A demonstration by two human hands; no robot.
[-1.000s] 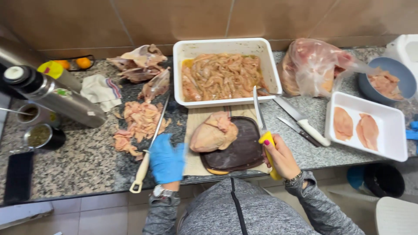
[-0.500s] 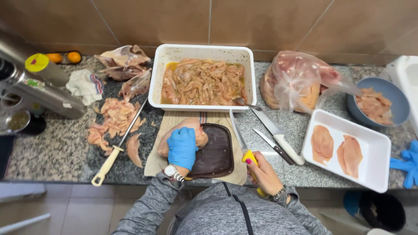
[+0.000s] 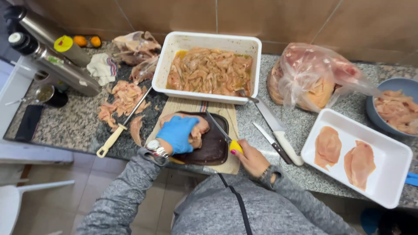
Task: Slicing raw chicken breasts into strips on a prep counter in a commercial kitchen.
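Note:
My left hand [image 3: 177, 132], in a blue glove, presses flat on a raw chicken breast [image 3: 199, 127] lying on a dark brown board [image 3: 214, 150]. My right hand [image 3: 248, 157], bare, grips the yellow handle of a knife [image 3: 220, 129] whose blade points up-left with its tip against the right side of the breast. The board rests on a striped cloth [image 3: 191, 106] on the granite counter.
Behind the board stands a white tub of marinated chicken strips [image 3: 211, 69]. A white tray with two fillets [image 3: 358, 156], a blue bowl [image 3: 392, 111] and a plastic bag of chicken [image 3: 313, 78] are to the right. Two spare knives [image 3: 276, 135], a sharpening steel [image 3: 122, 126] and meat scraps [image 3: 122, 98] lie on the counter.
My left hand moved from the counter onto the chicken breast and now holds it down. My right hand brought the knife leftward until the blade reached the meat.

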